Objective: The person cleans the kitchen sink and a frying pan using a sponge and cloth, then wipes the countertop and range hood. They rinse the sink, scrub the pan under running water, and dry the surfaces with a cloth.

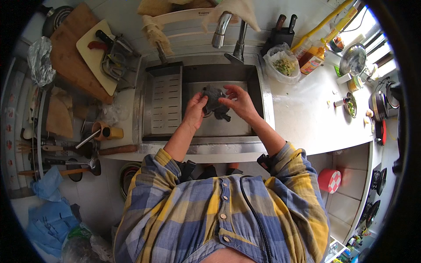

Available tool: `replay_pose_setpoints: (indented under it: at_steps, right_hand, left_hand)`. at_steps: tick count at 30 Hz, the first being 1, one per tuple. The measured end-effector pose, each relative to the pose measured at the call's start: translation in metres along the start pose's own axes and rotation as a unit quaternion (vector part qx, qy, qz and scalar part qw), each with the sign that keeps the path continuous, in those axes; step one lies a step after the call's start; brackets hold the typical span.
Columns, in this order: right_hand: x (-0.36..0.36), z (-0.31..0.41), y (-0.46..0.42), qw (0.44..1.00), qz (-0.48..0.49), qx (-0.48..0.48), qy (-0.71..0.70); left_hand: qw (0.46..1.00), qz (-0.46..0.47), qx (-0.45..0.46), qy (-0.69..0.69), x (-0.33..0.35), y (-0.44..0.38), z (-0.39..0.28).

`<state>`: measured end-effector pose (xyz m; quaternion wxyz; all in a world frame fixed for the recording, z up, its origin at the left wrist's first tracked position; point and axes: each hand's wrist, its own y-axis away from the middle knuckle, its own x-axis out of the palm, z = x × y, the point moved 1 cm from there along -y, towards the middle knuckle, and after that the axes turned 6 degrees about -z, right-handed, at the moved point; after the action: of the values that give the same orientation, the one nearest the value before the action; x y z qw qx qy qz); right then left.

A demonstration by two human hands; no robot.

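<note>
Over the basin of a stainless steel sink (210, 129), my left hand (194, 111) grips a dark grey, crumpled cloth (213, 98) between thumb and fingers. My right hand (239, 101) is at the cloth's right side, its fingers spread and curved; the thumb or a finger seems to touch the cloth, but the picture does not settle whether it grips. A loose end of the cloth hangs below, over the drain, which is partly hidden. A slotted metal drainer tray (165, 102) lies in the sink's left part.
A chrome faucet (240, 42) rises behind the basin. Right of it are a knife block (279, 38), a bag of chopped vegetables (283, 65) and a bottle (312, 57). Cutting boards (95, 56) lean at left, with a rolling pin (117, 150) near the counter edge.
</note>
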<state>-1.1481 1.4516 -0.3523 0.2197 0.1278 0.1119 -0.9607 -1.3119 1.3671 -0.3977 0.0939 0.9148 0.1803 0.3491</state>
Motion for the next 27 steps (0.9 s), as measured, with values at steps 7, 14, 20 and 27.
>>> replay_pose_setpoints:
  at_steps: [7,14,20,27]
  right_hand:
    - [0.011,-0.003,-0.002,0.999,0.006,0.021,0.026]
    - [0.010,-0.011,-0.008,0.987,-0.008,0.111,-0.115]
    - [0.011,-0.004,-0.005,0.998,-0.006,0.043,-0.036]
    - [0.018,0.006,-0.001,0.991,-0.040,-0.029,0.126]
  left_hand:
    - [1.000,0.002,0.013,0.010,-0.002,0.000,0.000]
    - [1.000,-0.013,0.008,0.015,0.001,0.004,-0.008]
    - [0.999,-0.008,0.019,0.024,-0.003,0.000,-0.010]
    - [0.999,-0.008,0.022,0.047,0.007,0.003,-0.008]
